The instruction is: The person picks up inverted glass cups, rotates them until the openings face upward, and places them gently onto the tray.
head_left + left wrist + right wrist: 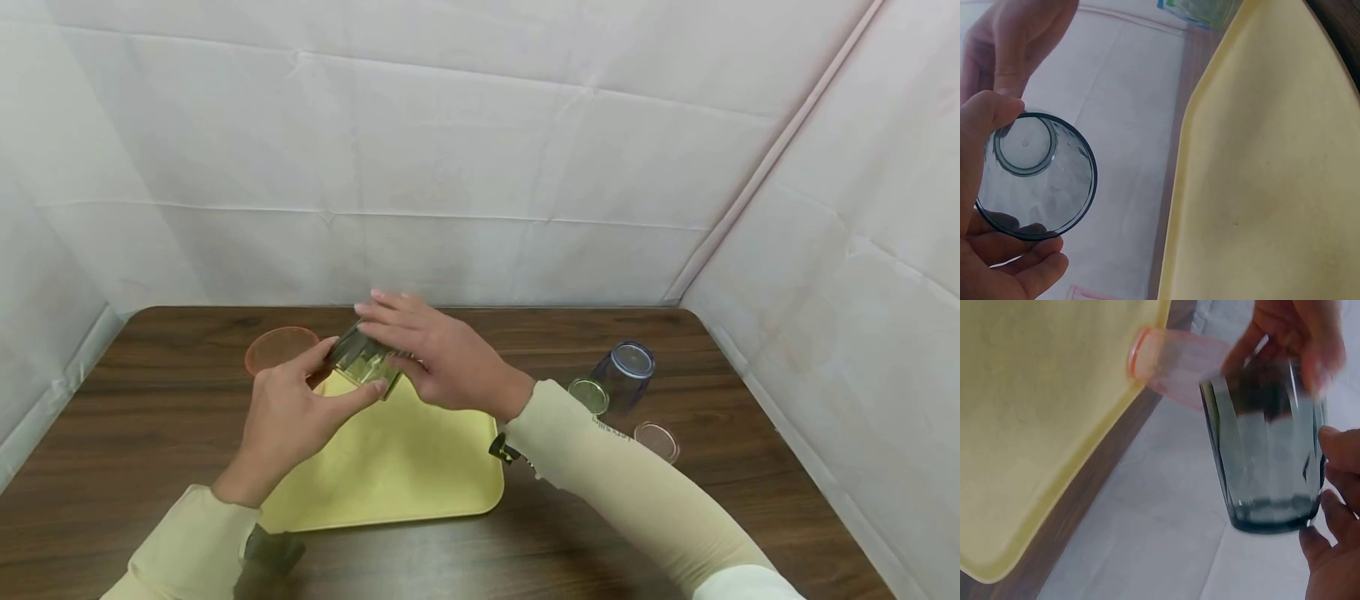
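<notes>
A clear grey tumbler (363, 358) is held tilted above the far part of the yellow tray (390, 467). My left hand (296, 408) grips it near the mouth, thumb on one side and fingers on the other. In the left wrist view the round open mouth of the tumbler (1041, 194) faces the camera, with its base beyond. My right hand (442, 354) is at the base end, fingers laid over the top side and thumb below. Its fingertips (1313, 540) meet the base edge in the right wrist view.
An orange clear tumbler (281, 348) stands left of the tray's far corner. On the right of the wooden table (585, 517) are a blue tumbler (632, 362), a green clear piece (588, 397) and a pink clear piece (657, 442). White cloth (450, 167) hangs behind the table.
</notes>
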`<state>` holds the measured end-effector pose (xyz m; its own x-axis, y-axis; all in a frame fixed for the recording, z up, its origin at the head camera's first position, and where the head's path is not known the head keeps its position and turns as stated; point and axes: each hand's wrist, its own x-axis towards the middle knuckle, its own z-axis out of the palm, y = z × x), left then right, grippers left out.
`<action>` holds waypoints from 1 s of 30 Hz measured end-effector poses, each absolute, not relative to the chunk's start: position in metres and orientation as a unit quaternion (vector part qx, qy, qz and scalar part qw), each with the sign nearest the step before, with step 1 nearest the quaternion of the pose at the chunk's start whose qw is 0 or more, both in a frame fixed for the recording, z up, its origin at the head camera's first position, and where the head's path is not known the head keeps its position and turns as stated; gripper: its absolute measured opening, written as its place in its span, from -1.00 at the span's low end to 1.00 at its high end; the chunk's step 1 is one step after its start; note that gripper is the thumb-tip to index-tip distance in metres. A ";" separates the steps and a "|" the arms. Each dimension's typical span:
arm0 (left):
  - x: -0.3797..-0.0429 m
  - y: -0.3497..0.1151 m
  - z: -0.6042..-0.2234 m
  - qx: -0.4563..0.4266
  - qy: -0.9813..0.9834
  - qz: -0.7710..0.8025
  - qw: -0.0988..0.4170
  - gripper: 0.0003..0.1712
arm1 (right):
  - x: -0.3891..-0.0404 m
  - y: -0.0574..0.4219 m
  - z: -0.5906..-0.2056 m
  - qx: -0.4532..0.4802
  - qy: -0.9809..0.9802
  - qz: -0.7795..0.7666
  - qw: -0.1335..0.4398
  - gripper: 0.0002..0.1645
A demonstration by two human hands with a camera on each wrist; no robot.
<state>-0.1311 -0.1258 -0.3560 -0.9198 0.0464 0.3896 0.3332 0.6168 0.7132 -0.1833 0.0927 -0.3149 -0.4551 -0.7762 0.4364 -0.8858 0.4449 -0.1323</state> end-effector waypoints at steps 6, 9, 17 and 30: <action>-0.132 -0.128 -0.351 -0.101 -0.887 -0.432 0.133 -0.26 | -0.169 0.090 -0.321 0.511 -0.826 0.068 0.226 -0.38; -0.133 -0.129 -0.349 -0.103 -0.889 -0.428 0.127 -0.34 | -0.165 0.088 -0.324 0.525 -0.819 0.041 0.227 -0.30; -0.128 -0.132 -0.336 -0.097 -0.891 -0.435 0.087 -0.32 | -0.166 0.084 -0.328 0.534 -0.810 0.034 0.239 -0.31; -0.132 -0.139 -0.321 -0.098 -0.850 -0.517 0.034 -0.17 | -0.179 0.082 -0.333 0.514 -0.790 0.275 0.192 -0.26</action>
